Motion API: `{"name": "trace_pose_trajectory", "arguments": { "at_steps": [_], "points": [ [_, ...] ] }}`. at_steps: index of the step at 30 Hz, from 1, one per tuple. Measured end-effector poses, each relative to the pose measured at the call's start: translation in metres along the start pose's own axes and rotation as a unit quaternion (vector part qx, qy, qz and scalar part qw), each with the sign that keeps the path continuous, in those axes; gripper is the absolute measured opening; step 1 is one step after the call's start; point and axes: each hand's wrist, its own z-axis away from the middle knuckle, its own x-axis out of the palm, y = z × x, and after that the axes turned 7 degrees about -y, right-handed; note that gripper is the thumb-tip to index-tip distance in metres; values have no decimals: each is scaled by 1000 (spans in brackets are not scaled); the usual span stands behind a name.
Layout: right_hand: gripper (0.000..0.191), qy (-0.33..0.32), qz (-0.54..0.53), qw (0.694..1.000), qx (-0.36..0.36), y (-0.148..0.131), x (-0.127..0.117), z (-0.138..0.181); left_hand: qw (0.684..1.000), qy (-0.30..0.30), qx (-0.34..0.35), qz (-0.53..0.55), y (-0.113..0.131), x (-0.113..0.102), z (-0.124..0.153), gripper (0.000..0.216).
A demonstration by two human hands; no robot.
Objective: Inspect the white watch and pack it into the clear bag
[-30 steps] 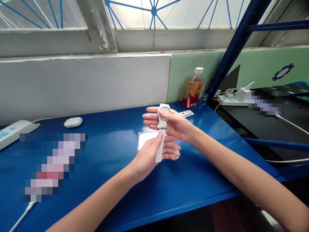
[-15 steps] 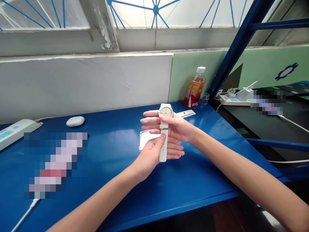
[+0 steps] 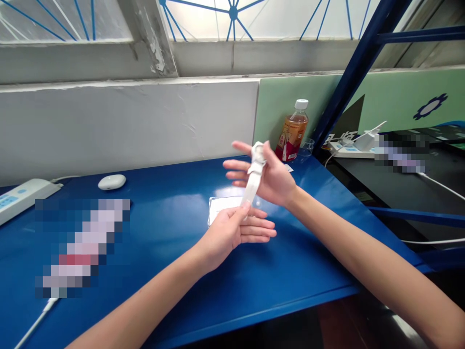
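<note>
A white wristwatch is stretched at a slant between my two hands above the blue desk. My left hand pinches the free end of its strap under the thumb, the other fingers held out straight to the right. Higher up, my right hand grips the watch near its head and buckle, between the raised thumb and the fingers. The dial is turned and blurred, so its face cannot be read. Behind my left hand, a flat clear-edged case with a white inside lies on the desk, partly covered.
On the blue desk lie a white earbud case, a power strip and a pixelated object with a white cable. A drink bottle stands by the wall, near a blue metal post.
My right hand has risen and tilted with the watch head, moving right and away from my left hand. The watch has gone from nearly straight to slanted, its dial no longer facing me.
</note>
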Motion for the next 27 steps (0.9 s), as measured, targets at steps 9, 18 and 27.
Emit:
{"name": "trace_pose_trajectory", "arguments": {
  "at_steps": [9,18,27],
  "points": [
    [71,2,215,973,-84,4,-2,-3,999,-6,42,10,7,0,2,47],
    [52,-26,370,928,-16,9,11,4,993,42,87,-69,11,1,-1,34],
    [42,-46,95,994,-26,11,12,3,987,62,108,-100,6,3,1,30]
  ]
}}
